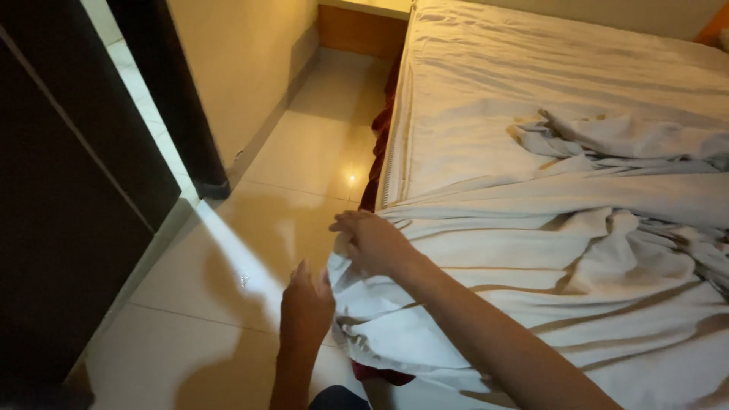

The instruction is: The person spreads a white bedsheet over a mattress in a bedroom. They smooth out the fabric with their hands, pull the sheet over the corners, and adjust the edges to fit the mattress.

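A white sheet with thin brown stripes (547, 258) lies rumpled over the near end of a bed (486, 83). My right hand (370, 241) rests on the sheet's corner at the bed's left edge, fingers curled into the fabric. Below it, my left hand (306, 307) touches the hanging edge of the same sheet from the floor side, fingers up; whether it grips the cloth is unclear. A dark red layer (377, 152) shows under the sheet along the bed's side.
Glossy beige floor tiles (228, 304) run along the bed's left. A dark cabinet (61, 190) stands at far left, beside a dark door frame (178, 106) and cream wall. A wooden bedside unit (361, 26) sits at the bed's head.
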